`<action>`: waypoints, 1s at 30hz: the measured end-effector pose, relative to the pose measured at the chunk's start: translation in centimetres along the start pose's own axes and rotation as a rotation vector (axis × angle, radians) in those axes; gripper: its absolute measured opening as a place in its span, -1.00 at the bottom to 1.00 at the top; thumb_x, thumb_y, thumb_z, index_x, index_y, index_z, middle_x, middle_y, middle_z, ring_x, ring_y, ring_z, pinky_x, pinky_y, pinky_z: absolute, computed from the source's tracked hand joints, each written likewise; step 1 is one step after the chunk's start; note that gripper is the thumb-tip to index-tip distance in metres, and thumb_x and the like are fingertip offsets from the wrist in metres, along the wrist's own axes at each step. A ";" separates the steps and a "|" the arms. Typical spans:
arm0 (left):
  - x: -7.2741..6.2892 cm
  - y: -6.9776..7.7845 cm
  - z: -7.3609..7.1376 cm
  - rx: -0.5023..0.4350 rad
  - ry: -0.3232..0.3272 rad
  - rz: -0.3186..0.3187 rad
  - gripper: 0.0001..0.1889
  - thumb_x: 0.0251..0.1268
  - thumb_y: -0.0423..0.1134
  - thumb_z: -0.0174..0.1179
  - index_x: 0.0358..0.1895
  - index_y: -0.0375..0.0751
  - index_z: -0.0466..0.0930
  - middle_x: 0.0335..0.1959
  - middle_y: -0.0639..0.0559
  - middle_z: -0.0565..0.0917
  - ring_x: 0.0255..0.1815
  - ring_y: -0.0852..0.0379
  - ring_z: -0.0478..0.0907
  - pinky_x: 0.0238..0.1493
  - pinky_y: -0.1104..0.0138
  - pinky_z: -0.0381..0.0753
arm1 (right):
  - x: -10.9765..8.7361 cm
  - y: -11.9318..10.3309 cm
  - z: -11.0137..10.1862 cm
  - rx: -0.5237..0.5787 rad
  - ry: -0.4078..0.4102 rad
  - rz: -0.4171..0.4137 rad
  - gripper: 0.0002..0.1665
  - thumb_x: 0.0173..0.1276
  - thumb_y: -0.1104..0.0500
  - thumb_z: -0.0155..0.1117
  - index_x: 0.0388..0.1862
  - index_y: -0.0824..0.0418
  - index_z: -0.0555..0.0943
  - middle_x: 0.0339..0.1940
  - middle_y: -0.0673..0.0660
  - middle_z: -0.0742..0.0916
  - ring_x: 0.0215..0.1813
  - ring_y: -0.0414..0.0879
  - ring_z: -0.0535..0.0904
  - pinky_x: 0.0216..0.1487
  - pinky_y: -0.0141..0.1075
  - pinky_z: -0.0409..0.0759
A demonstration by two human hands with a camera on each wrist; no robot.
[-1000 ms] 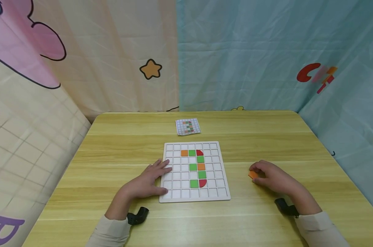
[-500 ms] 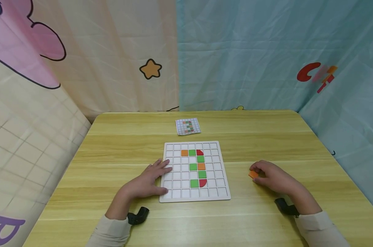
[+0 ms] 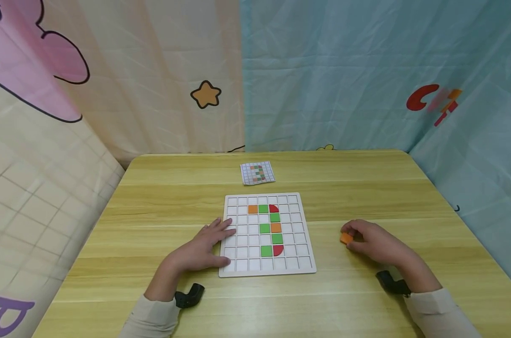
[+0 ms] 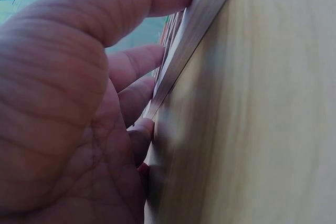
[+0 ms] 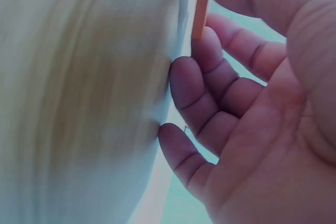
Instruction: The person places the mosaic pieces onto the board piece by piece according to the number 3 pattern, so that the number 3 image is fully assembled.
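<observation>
A white gridded board (image 3: 291,239) lies on the table with orange, green and red tiles in a hook-like pattern. Two red tiles have one rounded corner, the upper one (image 3: 273,209) and the lower one (image 3: 278,250). My left hand (image 3: 200,249) rests on the board's left edge, fingers spread; in the left wrist view the thumb (image 4: 126,3) touches the board's side (image 4: 194,30). To the right of the board, my right hand (image 3: 371,241) pinches an orange tile (image 3: 346,238) just at the tabletop. The right wrist view has that tile (image 5: 200,11) edge-on between thumb and fingers.
Behind the board lies a small card (image 3: 257,173) printed with a similar coloured grid pattern. The wooden table (image 3: 175,197) reaches back to hanging printed curtains (image 3: 323,80). Each wrist carries a black camera mount, such as the left one (image 3: 189,295).
The orange tile has tilted slightly in my right fingers, so more of its face shows. My left hand and the board stay where they were.
</observation>
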State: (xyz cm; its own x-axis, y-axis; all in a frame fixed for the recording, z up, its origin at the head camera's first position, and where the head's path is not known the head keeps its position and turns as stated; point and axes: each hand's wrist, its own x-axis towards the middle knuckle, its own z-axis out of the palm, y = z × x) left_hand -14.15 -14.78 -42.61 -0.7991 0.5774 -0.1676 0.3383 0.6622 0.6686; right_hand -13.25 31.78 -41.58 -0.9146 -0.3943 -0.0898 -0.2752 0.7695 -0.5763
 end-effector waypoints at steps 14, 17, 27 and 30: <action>0.0 -0.2 0.1 -0.007 0.002 0.007 -0.19 0.15 -0.11 0.39 0.50 -0.11 0.30 0.60 0.07 0.05 0.62 -0.08 -0.27 0.52 -0.09 -0.25 | 1.1 -1.1 -0.1 -0.010 -0.005 -0.035 -0.74 0.26 0.29 0.38 -0.08 0.16 0.62 -0.22 -0.04 0.63 -0.19 -0.12 0.51 -0.13 -0.23 0.54; 0.0 -0.3 0.1 -0.007 0.003 0.007 -0.19 0.14 -0.11 0.39 0.50 -0.11 0.30 0.60 0.08 0.05 0.62 -0.08 -0.27 0.52 -0.09 -0.25 | 1.4 -1.5 0.0 -0.011 -0.003 -0.048 -0.73 0.25 0.27 0.38 -0.06 0.17 0.62 -0.19 -0.03 0.63 -0.16 -0.12 0.51 -0.10 -0.19 0.55; 0.1 -0.2 0.2 0.002 0.007 -0.001 -0.20 0.13 -0.12 0.40 0.49 -0.10 0.32 0.60 0.09 0.06 0.62 -0.08 -0.25 0.52 -0.09 -0.23 | 2.4 -2.9 0.6 -0.018 0.010 -0.131 -0.71 0.25 0.30 0.38 -0.04 0.18 0.65 -0.16 -0.04 0.64 -0.12 -0.12 0.53 -0.04 -0.16 0.57; 0.1 -0.1 0.1 0.001 0.004 -0.001 -0.20 0.14 -0.12 0.40 0.49 -0.10 0.32 0.60 0.09 0.05 0.62 -0.08 -0.26 0.52 -0.09 -0.24 | 2.6 -3.4 0.8 -0.021 0.009 -0.150 -0.71 0.25 0.28 0.39 -0.04 0.17 0.66 -0.16 -0.06 0.64 -0.12 -0.13 0.53 -0.04 -0.17 0.57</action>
State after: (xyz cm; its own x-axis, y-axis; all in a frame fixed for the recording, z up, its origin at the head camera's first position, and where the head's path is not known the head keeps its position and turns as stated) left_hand -14.20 -14.73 -42.81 -0.8013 0.5748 -0.1657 0.3378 0.6634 0.6676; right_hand -14.51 27.74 -40.50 -0.8652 -0.5014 0.0035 -0.4152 0.7125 -0.5657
